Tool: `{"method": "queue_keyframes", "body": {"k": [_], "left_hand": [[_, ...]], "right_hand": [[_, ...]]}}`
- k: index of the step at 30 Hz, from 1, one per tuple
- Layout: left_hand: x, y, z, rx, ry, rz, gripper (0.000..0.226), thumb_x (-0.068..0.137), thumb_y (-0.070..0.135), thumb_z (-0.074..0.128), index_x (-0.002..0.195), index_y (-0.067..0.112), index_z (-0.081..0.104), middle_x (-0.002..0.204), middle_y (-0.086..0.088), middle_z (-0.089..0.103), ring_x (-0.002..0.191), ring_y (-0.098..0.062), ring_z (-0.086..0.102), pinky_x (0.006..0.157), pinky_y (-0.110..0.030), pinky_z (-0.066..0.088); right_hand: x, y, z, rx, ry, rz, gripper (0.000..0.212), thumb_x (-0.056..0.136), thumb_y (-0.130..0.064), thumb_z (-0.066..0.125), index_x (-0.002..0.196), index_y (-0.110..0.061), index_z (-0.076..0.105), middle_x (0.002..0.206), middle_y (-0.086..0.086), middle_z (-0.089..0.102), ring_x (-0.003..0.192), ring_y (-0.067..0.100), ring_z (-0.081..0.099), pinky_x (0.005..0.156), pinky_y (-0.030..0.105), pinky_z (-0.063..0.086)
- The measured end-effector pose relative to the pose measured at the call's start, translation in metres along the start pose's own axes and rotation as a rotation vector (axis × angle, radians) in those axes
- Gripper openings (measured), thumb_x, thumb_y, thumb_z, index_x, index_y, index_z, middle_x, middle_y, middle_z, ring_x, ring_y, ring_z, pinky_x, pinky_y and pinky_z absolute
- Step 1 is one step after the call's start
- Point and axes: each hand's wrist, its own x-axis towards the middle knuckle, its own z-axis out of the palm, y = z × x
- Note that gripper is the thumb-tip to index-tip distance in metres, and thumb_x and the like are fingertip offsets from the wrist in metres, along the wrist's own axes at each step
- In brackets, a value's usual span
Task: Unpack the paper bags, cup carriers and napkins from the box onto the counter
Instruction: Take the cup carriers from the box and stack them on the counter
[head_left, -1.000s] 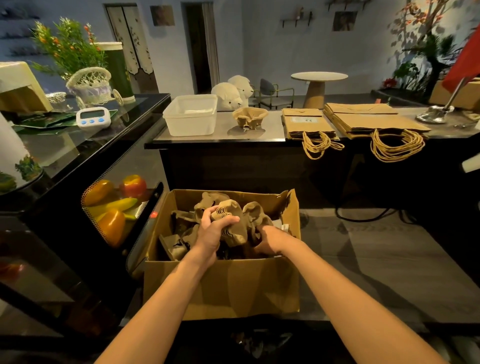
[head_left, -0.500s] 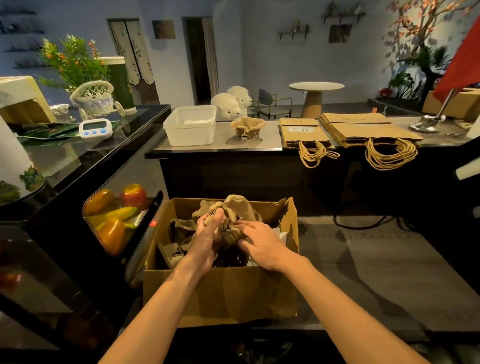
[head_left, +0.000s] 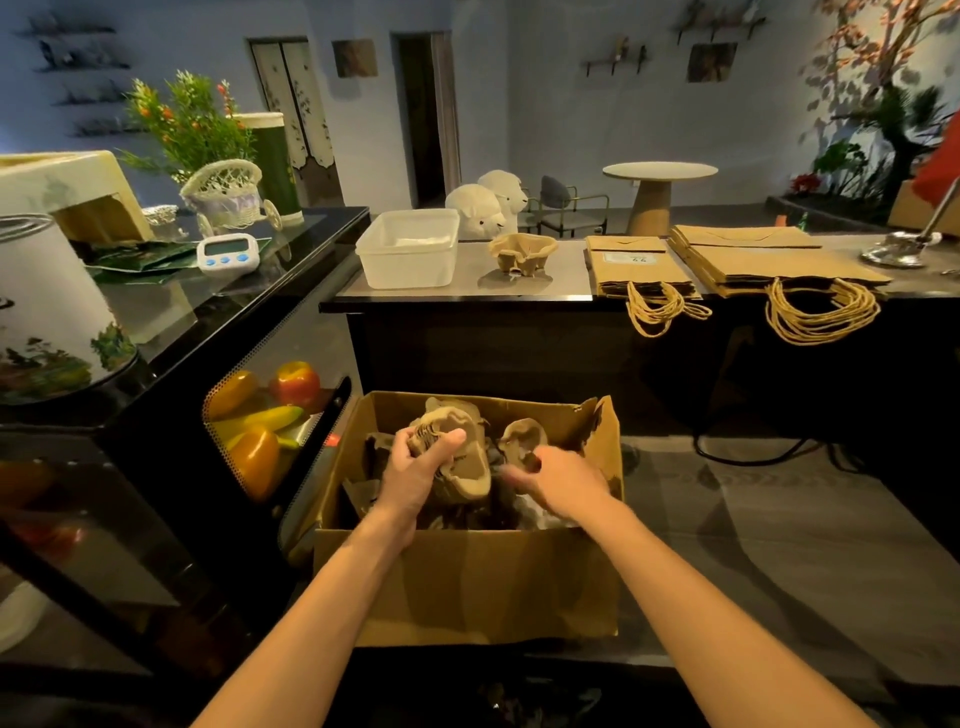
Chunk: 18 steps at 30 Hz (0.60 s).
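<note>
An open cardboard box (head_left: 467, 587) stands on the floor below me with brown pulp cup carriers inside. My left hand (head_left: 415, 473) grips a nested stack of cup carriers (head_left: 462, 467) just above the box's contents. My right hand (head_left: 563, 483) hovers over the right half of the box, blurred, with fingers loosely extended toward the stack and nothing in them. Another carrier (head_left: 522, 441) sticks up behind it. On the counter (head_left: 467, 291) ahead sit one cup carrier (head_left: 522, 252) and two flat stacks of paper bags (head_left: 641, 265) (head_left: 763, 260), handles hanging over the edge.
A white plastic tub (head_left: 408, 254) sits on the counter left of the carrier. A black display case (head_left: 156, 415) with fake fruit stands to the left of the box. Cables (head_left: 753, 452) lie on the floor to the right. A metal dish (head_left: 896, 252) is at the counter's far right.
My right hand has come off the carrier stack and shifted right. My left hand keeps its grip on the stack at about the same height.
</note>
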Motion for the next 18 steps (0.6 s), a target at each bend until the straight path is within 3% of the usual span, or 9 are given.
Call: {"method": "queue_keyframes", "body": {"k": [2,3,6,10,14,18], "left_hand": [[-0.002,-0.002,-0.001,0.026,-0.024,0.005,0.092,0.063,0.063,0.081,0.140,0.029,0.045,0.126,-0.002,0.064,0.117,-0.023,0.062,0.098,-0.041,0.052],[-0.003,-0.003,0.000,0.030,-0.015,0.011,0.094,0.061,0.066,0.081,0.140,0.029,0.045,0.126,-0.003,0.064,0.117,-0.023,0.062,0.100,-0.043,0.052],[-0.004,-0.003,0.001,0.014,0.035,0.036,0.094,0.058,0.069,0.080,0.137,0.030,0.048,0.124,-0.002,0.065,0.116,-0.024,0.063,0.106,-0.050,0.050],[-0.005,-0.001,0.000,-0.005,0.075,0.030,0.102,0.050,0.076,0.081,0.135,0.031,0.047,0.124,-0.004,0.065,0.116,-0.026,0.063,0.107,-0.053,0.049],[-0.007,0.002,0.004,0.034,0.079,0.022,0.106,0.055,0.077,0.081,0.142,0.032,0.039,0.129,-0.001,0.058,0.120,-0.023,0.057,0.108,-0.048,0.047],[-0.007,0.004,0.009,0.027,0.103,0.053,0.095,0.066,0.064,0.079,0.144,0.028,0.038,0.127,0.002,0.056,0.117,-0.019,0.056,0.098,-0.036,0.047]], "right_hand": [[-0.001,0.001,0.009,-0.125,-0.214,0.039,0.039,0.095,-0.053,0.059,0.115,-0.020,0.061,0.101,0.002,0.064,0.091,0.020,0.064,0.082,0.034,0.054],[-0.001,0.000,0.010,-0.097,-0.233,0.046,0.033,0.096,-0.046,0.060,0.116,-0.019,0.061,0.101,0.002,0.064,0.091,0.020,0.064,0.083,0.034,0.054],[0.002,0.004,0.009,0.019,-0.060,0.037,0.020,0.100,-0.039,0.057,0.108,-0.021,0.061,0.096,0.000,0.065,0.088,0.017,0.065,0.085,0.035,0.057],[-0.002,0.010,-0.001,0.353,0.211,0.079,0.017,0.104,-0.034,0.050,0.095,-0.021,0.056,0.082,0.000,0.063,0.070,0.014,0.060,0.059,0.027,0.048],[-0.011,0.002,-0.009,0.676,0.242,0.099,0.012,0.107,-0.028,0.045,0.100,-0.022,0.053,0.091,0.004,0.064,0.074,0.016,0.065,0.061,0.023,0.055],[-0.016,-0.004,-0.015,0.781,0.255,0.088,0.014,0.108,-0.028,0.042,0.109,-0.024,0.056,0.095,-0.007,0.062,0.082,0.008,0.060,0.064,0.016,0.050]]}}
